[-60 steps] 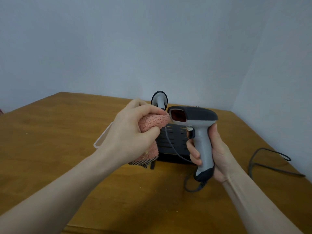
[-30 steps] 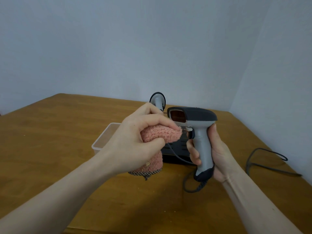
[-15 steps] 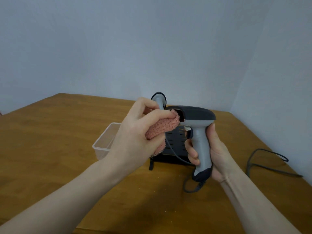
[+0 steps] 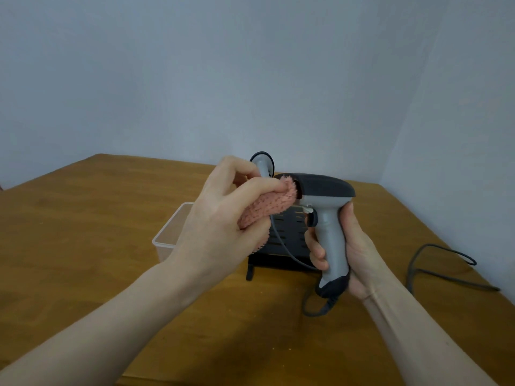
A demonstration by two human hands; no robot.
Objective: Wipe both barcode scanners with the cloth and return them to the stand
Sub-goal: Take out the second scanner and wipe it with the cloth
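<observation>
My right hand (image 4: 354, 252) grips the grey handle of a barcode scanner (image 4: 326, 207) with a dark head, held upright above the table. My left hand (image 4: 223, 221) is bunched around a pink fluffy cloth (image 4: 267, 207) and presses it against the scanner's front window, which the cloth hides. Behind them a black slotted stand (image 4: 287, 240) sits on the table. The second scanner (image 4: 262, 165) rests in the stand with only its grey handle end showing above my fingers.
A clear plastic box (image 4: 170, 238) stands left of the stand on the wooden table (image 4: 83, 246). The held scanner's cable (image 4: 315, 307) loops below my right hand. Another dark cable (image 4: 443, 263) lies at the right near the wall. Walls close the back and right sides.
My left hand has lifted the cloth from below the scanner's head up onto its front window, covering the red glass. The right hand and scanner have barely moved.
</observation>
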